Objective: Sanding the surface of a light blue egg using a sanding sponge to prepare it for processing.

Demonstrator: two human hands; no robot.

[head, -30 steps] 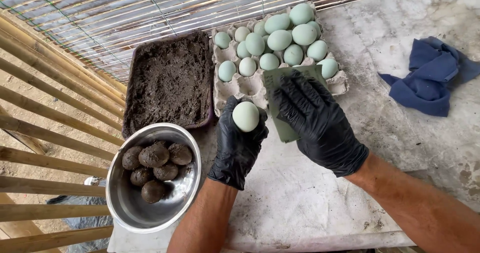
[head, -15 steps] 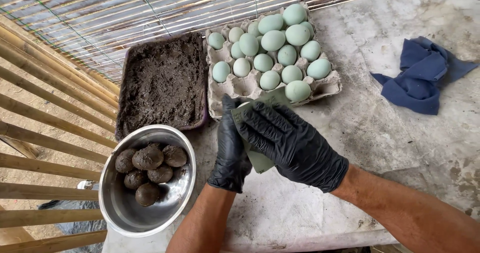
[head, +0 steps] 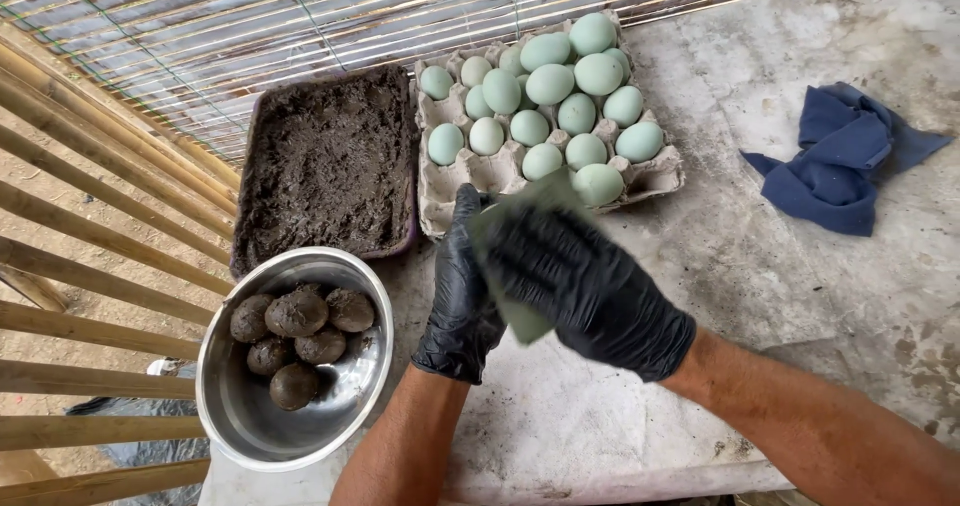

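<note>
Both my hands wear black gloves and meet over the table in front of the egg tray. My left hand (head: pixel 462 291) is curled around an egg that is hidden from view. A green scouring pad (head: pixel 520 318) is pressed over that egg by my right hand (head: pixel 590 286), which looks blurred. Behind them a grey cardboard egg tray (head: pixel 655 178) holds several pale blue-green eggs (head: pixel 550 84).
A dark tray of mud (head: pixel 325 166) lies left of the egg tray. A steel bowl (head: pixel 240 406) at the near left holds several mud-coated eggs (head: pixel 297 314). A blue cloth (head: pixel 830 161) is crumpled at the right. Wooden slats run along the left edge.
One second ago the egg sat exposed in my left hand with the pad behind it. My right hand has brought the pad over the egg, covering it.
</note>
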